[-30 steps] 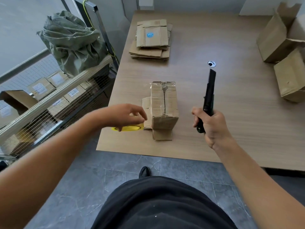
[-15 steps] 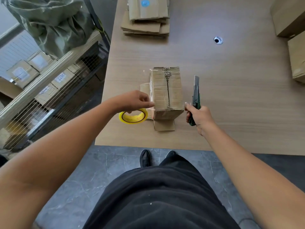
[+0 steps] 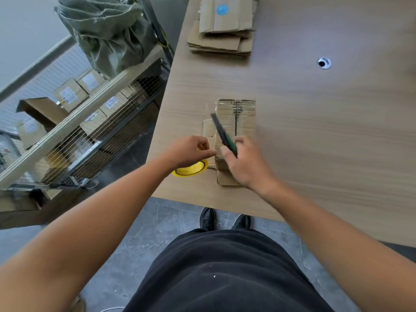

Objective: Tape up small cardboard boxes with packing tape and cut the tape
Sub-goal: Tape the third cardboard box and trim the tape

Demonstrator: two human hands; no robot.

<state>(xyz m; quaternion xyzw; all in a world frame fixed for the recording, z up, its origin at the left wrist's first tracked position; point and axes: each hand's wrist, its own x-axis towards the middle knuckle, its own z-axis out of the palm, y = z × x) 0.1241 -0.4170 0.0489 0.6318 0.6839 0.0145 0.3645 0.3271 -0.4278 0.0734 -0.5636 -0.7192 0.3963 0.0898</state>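
While the tape roll (image 3: 191,170) is held by the curled left hand (image 3: 190,150) at the box's (image 3: 244,118) 7 o'clock corner, the knife (image 3: 222,134) is gripped tight by the right hand (image 3: 246,164), blade pointed to 11 o'clock across the box, which is laid lengthwise 12-to-6.

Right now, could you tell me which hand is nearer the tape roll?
Left. The left hand is directly over the tape roll; the right hand, gripping the knife, is to its right, over the box.
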